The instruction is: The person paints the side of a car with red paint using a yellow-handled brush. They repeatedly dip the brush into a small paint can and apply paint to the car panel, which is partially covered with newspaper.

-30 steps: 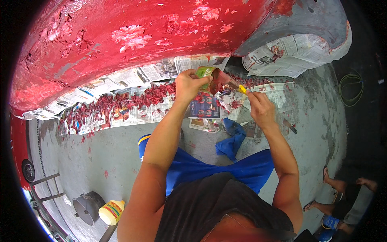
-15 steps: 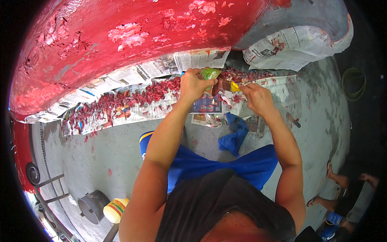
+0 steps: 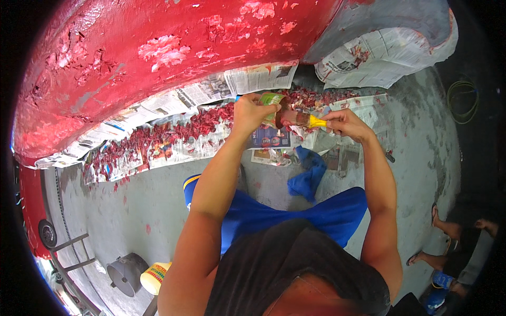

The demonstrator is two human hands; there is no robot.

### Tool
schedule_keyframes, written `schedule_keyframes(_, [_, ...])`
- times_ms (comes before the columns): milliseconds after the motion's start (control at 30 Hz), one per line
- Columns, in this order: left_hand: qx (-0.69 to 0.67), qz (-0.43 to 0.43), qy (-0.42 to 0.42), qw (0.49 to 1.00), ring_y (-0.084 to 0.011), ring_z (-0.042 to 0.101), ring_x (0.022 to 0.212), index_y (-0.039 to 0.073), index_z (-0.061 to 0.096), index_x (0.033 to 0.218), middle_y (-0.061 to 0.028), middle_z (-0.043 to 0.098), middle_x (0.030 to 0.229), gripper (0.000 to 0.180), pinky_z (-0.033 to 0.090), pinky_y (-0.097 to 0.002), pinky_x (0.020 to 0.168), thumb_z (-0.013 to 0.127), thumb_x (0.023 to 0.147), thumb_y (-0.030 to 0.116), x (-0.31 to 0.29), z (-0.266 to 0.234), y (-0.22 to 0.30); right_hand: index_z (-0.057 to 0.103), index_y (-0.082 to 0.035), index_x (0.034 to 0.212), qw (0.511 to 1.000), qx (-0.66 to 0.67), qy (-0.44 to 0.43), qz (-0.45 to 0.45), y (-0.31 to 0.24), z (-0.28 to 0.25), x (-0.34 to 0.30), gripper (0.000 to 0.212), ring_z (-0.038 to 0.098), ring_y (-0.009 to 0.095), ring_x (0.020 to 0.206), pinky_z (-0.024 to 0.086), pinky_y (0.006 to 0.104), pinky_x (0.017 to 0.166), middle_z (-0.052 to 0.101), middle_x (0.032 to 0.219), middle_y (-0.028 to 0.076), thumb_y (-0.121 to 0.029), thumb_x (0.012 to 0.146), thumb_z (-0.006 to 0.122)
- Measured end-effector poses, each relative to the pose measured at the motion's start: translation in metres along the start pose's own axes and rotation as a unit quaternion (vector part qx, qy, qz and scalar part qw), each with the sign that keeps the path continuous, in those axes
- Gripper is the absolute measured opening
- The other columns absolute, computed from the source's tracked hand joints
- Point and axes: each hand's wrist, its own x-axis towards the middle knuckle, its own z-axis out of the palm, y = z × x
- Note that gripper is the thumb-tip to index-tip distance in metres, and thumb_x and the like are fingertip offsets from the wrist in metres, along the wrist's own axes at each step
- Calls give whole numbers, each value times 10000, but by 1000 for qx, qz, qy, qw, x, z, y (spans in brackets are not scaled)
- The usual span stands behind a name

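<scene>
My left hand (image 3: 246, 115) is wrapped round a small container with a green label (image 3: 270, 99), tilted with its mouth towards the right. A paintbrush with a yellow handle (image 3: 317, 121) is pinched in the fingers of my right hand (image 3: 349, 125). Its reddish-brown head points left and lies at the container's mouth. Whether the bristle tips are inside the container I cannot tell. Below both hands, newspaper sheets (image 3: 187, 145) strewn with red paint flakes (image 3: 179, 129) cover part of the floor.
Beyond my hands curves a red car body (image 3: 200, 31) with blistered, peeling paint. Newspaper (image 3: 379, 58) masks its wheel area. A blue cloth (image 3: 308, 176) lies on the grey floor. A dark bucket (image 3: 126, 274) and a yellow bottle (image 3: 154, 278) stand lower left; another person's legs (image 3: 448, 231) show lower right.
My right hand has moved right and slightly down, drawing the brush back, so more of its head shows outside the container. My left hand still holds the container, only slightly shifted.
</scene>
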Motion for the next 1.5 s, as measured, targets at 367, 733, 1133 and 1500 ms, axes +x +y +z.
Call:
schedule_keyframes(367, [-251,-53,-11,967,-99,634,659,-94,770,994,-74,737,807,416,512,-260,600,898,781,239,9,-2,-14,676,-18,1315,913,176,286,-233,-35,-14,-38,337,519,32,653,350,193,520,711,883,33,-140,1003,641])
schedule_keyframes(733, [-258,-44,-34,964,-175,714,699,-118,699,1052,-126,726,891,395,635,-323,623,868,843,172,-3,-11,3,554,-14,1403,700,111,576,-407,-136,-54,73,361,610,93,822,514,247,703,702,1087,92,-75,1048,569])
schedule_keyframes(1133, [-225,-32,17,974,-78,592,631,-114,730,1059,-38,697,791,436,470,-239,571,897,787,183,-4,-22,5,458,10,1389,674,-7,632,-382,-144,-50,145,412,680,261,938,532,387,855,613,1228,180,-8,995,576])
schedule_keyframes(1500, [-172,-10,34,984,-68,566,613,-77,758,1013,-15,680,726,415,458,-250,565,907,760,216,-3,-24,1,461,25,1379,593,-96,693,-398,-115,-50,149,417,616,380,1037,491,459,929,585,1207,233,-1,978,576])
